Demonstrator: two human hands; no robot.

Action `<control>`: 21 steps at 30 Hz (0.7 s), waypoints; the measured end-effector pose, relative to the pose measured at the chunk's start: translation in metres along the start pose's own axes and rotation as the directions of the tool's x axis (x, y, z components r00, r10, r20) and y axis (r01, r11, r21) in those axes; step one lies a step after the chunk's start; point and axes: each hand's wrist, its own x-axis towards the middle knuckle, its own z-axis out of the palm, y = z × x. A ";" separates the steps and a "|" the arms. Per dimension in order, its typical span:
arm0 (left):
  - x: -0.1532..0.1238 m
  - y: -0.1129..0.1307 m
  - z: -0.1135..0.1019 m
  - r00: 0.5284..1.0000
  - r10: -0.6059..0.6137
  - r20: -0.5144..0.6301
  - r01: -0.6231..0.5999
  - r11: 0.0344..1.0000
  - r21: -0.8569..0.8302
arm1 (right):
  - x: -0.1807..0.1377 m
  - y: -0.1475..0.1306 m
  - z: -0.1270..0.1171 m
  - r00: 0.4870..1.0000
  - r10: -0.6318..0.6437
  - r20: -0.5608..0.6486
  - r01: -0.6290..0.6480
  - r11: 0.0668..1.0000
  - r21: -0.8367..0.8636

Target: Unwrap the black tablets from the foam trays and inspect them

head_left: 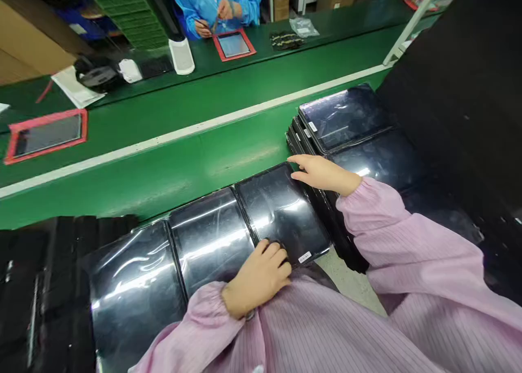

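A row of glossy black flat panels (212, 240), like tablet screens, lies in front of me. My left hand (259, 278) is at the near edge of the rightmost panel (281, 210), its fingers bent down over that edge and its thumb out of sight. A small white label sits at this panel's near right corner. My right hand (320, 173) reaches to the far right corner of the same panel, fingers stretched and thumb apart. Whether it presses on the corner is hard to tell. Beside my right forearm rises a stack of similar black panels (346, 114).
Across the green bench (228, 123) a person in a blue smock (220, 8) works over a red-framed screen (234, 44). Another red-framed screen (49, 134) lies at left. Dark stacked items (61, 286) fill the near left, and a white post (420, 22) stands far right.
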 end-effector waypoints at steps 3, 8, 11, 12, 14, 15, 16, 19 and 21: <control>-0.011 -0.005 -0.001 1.000 0.022 0.015 -0.022 1.000 0.011 | -0.031 0.007 -0.003 0.997 -0.020 -0.071 0.021 1.000 0.021; -0.017 -0.007 0.005 0.995 0.103 0.005 -0.103 0.994 -0.040 | -0.083 0.015 -0.001 0.986 -0.023 -0.167 0.049 0.987 0.150; -0.016 -0.009 0.005 0.997 0.064 -0.031 -0.066 0.995 -0.069 | -0.107 0.019 0.005 0.977 0.034 -0.211 0.012 0.977 0.213; -0.016 -0.010 0.004 0.998 0.051 -0.045 -0.054 0.996 -0.068 | -0.113 0.019 0.007 0.973 0.056 -0.223 -0.004 0.973 0.230; -0.015 -0.013 0.001 0.997 0.060 -0.056 -0.063 0.997 -0.048 | -0.123 0.019 0.014 0.967 0.095 -0.237 -0.031 0.965 0.260; -0.015 -0.014 0.000 0.995 0.080 -0.055 -0.081 0.996 -0.032 | -0.127 0.019 0.017 0.964 0.109 -0.241 -0.040 0.961 0.274; -0.015 -0.015 0.000 0.993 0.105 -0.052 -0.106 0.994 -0.021 | -0.130 0.018 0.021 0.963 0.120 -0.243 -0.046 0.957 0.288; -0.015 -0.017 -0.001 0.989 0.145 -0.040 -0.147 0.989 -0.036 | -0.140 0.017 0.032 0.952 0.155 -0.263 -0.063 0.943 0.327; -0.016 -0.018 -0.002 0.991 0.134 -0.031 -0.136 0.989 -0.060 | -0.147 0.017 0.039 0.939 0.178 -0.295 -0.066 0.933 0.354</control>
